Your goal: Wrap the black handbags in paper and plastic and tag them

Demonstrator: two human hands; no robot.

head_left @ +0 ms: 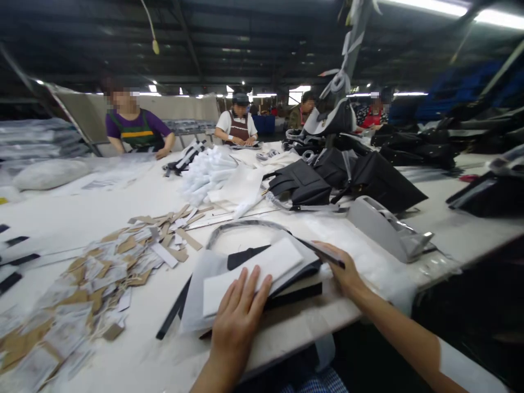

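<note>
A black handbag (315,289) lies flat at the table's near edge, partly covered by thin white wrapping paper (192,297). Its handle (221,229), wrapped in pale film, arches out on the far side. On top rests a folded white sheet (262,267). My left hand (239,314) presses flat on this sheet, fingers stretched out. At the bag's right end, my right hand (341,270) is closed around a narrow black strap (317,250). Its fingertips are partly hidden behind the strap. Another black strip (174,311) sticks out at the left of the bag.
Many paper tags (98,284) are heaped at left. A grey tape dispenser (374,229) stands right, beside clear plastic film. Black bags (301,183) and white rolls (208,169) are piled further back. Several co-workers, one in a striped apron (141,131), stand across the table (155,349).
</note>
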